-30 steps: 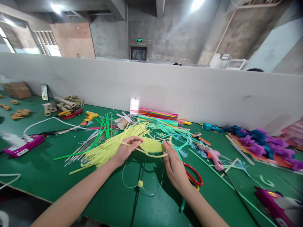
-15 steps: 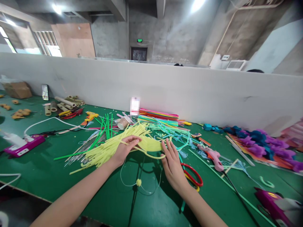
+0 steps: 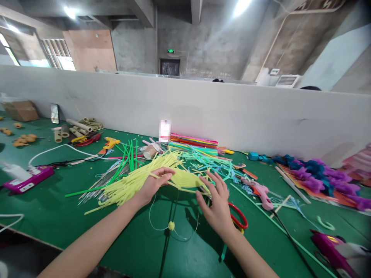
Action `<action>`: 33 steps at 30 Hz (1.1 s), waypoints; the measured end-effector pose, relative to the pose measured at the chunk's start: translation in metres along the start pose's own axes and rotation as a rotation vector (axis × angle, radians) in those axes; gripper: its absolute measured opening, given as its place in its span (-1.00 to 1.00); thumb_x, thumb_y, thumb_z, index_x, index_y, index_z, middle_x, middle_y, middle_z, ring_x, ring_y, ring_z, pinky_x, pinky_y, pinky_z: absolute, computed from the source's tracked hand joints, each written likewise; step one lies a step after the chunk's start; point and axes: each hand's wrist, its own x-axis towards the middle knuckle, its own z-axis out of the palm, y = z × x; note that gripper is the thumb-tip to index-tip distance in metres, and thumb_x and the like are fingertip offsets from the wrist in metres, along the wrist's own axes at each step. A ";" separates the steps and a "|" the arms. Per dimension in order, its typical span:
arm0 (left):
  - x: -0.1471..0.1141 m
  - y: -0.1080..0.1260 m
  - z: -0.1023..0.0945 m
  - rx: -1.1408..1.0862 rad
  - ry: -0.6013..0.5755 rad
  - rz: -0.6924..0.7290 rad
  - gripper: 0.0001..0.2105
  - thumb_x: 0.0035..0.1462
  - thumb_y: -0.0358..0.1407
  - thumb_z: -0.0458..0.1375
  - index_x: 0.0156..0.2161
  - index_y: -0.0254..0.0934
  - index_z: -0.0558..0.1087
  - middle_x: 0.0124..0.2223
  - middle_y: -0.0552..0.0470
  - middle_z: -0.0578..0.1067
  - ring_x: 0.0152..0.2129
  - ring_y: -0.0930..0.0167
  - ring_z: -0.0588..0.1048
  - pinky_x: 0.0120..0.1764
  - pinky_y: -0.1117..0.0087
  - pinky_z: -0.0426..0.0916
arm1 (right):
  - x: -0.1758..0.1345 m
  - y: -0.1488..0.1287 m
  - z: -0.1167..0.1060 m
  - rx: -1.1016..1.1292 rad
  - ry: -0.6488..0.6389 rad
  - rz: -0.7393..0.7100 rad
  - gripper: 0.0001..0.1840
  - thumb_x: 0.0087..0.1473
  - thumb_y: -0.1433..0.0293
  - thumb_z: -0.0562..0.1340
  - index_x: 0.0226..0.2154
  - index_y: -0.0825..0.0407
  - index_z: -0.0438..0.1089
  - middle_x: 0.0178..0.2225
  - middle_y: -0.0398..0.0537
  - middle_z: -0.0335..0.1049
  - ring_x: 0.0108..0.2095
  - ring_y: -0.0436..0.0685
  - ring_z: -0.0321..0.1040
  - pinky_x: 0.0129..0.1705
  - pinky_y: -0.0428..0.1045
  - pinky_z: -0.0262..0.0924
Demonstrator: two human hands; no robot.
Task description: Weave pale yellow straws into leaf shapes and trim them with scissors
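Observation:
My left hand [image 3: 158, 183] pinches the left end of a flat yellow piece made of fuzzy pipe cleaners [image 3: 187, 179] laid side by side. My right hand [image 3: 217, 204] is at the piece's right end, its fingers apart and curved; whether the fingertips touch it I cannot tell. Below the piece, a thin clear thread [image 3: 155, 224] hangs in a loop with a small yellow ball [image 3: 171, 226] on it. Beyond my left hand lies a heap of loose yellow pipe cleaners [image 3: 124, 187]. Red-handled scissors [image 3: 242, 216] lie partly hidden behind my right hand.
On the green table [image 3: 130, 247] are a yellow glue gun [image 3: 110, 144], a pink glue gun [image 3: 263, 195], bundled coloured pipe cleaners [image 3: 194, 142] and bamboo pieces [image 3: 84, 125]. Purple power strips [image 3: 29, 179] sit at both sides. A white partition [image 3: 246, 116] closes the back.
My right hand's fingers have lifted and spread from lying flat against the yellow piece's right end. The yellow rod along its lower edge now lies straighter. My left hand keeps its pinch.

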 end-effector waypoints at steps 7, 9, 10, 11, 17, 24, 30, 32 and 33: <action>-0.010 0.002 0.010 -0.135 -0.385 -0.041 -0.47 0.04 -0.11 0.23 0.13 -0.20 0.34 0.16 -0.15 0.34 0.03 0.20 0.38 0.01 0.23 0.31 | -0.001 -0.020 0.005 0.162 -0.072 -0.152 -0.60 0.16 0.43 0.17 0.06 -0.06 0.23 -0.03 0.05 0.36 0.07 0.23 0.21 0.08 0.20 0.17; -0.013 0.002 0.013 -0.189 -0.451 -0.057 -0.45 0.09 -0.01 0.16 0.16 -0.16 0.31 0.23 -0.13 0.26 0.10 0.19 0.32 0.06 0.21 0.27 | -0.001 -0.022 0.009 0.164 -0.092 -0.185 -0.54 0.17 0.44 0.16 0.12 -0.07 0.17 -0.02 0.04 0.35 0.02 0.20 0.27 0.03 0.15 0.22; -0.014 0.003 0.014 -0.213 -0.476 -0.070 -0.45 0.12 0.04 0.09 0.17 -0.13 0.29 0.25 -0.12 0.24 0.12 0.19 0.30 0.08 0.20 0.24 | 0.000 -0.022 0.010 0.163 -0.098 -0.204 -0.51 0.17 0.44 0.16 0.15 -0.08 0.13 -0.02 0.04 0.36 -0.01 0.18 0.29 -0.01 0.13 0.24; -0.016 0.004 0.015 -0.232 -0.497 -0.082 -0.43 0.14 0.08 0.03 0.19 -0.11 0.26 0.26 -0.11 0.22 0.14 0.20 0.28 0.10 0.20 0.21 | 0.001 -0.022 0.011 0.161 -0.102 -0.224 -0.48 0.18 0.45 0.15 0.17 -0.10 0.09 -0.05 0.03 0.38 -0.05 0.17 0.32 -0.05 0.10 0.26; -0.020 0.008 0.020 -0.322 -0.498 -0.143 -0.31 0.13 0.19 -0.16 0.29 -0.08 0.06 0.23 -0.12 0.27 0.16 0.23 0.25 0.15 0.19 0.13 | 0.004 -0.027 0.009 0.126 -0.140 -0.324 -0.46 0.21 0.46 0.12 0.21 -0.07 0.04 -0.30 -0.05 0.46 -0.32 0.10 0.38 -0.24 0.04 0.26; -0.014 0.006 0.018 -0.377 -0.457 -0.175 -0.22 0.05 0.28 -0.23 0.21 -0.16 0.24 0.15 -0.15 0.37 0.09 0.21 0.34 0.12 0.21 0.18 | 0.002 -0.032 0.006 0.089 -0.202 -0.380 -0.57 0.20 0.41 0.13 0.13 -0.07 0.19 -0.30 -0.05 0.45 -0.31 0.10 0.37 -0.25 0.02 0.23; -0.011 0.001 0.015 -0.301 -0.497 -0.158 -0.34 0.10 0.18 -0.04 0.13 -0.25 0.35 0.15 -0.19 0.37 0.09 0.20 0.34 0.14 0.17 0.18 | 0.001 -0.022 0.005 0.107 -0.113 -0.302 -0.46 0.21 0.49 0.06 0.22 -0.13 0.07 -0.18 0.00 0.43 -0.24 0.12 0.39 -0.20 0.03 0.29; -0.013 0.000 0.016 -0.240 -0.494 -0.164 -0.46 0.12 0.02 0.11 0.14 -0.24 0.34 0.15 -0.15 0.38 0.09 0.22 0.34 0.15 0.17 0.18 | 0.002 -0.021 0.005 0.114 -0.088 -0.243 -0.40 0.21 0.48 0.06 0.26 -0.11 -0.03 -0.15 0.04 0.41 -0.23 0.14 0.39 -0.18 0.05 0.31; -0.013 0.001 0.017 -0.220 -0.488 -0.174 -0.49 0.14 -0.04 0.13 0.14 -0.23 0.33 0.14 -0.14 0.39 0.09 0.23 0.35 0.14 0.18 0.19 | 0.002 -0.021 0.005 0.114 -0.077 -0.216 -0.38 0.21 0.47 0.05 0.28 -0.10 -0.09 -0.14 0.05 0.41 -0.24 0.14 0.39 -0.18 0.05 0.32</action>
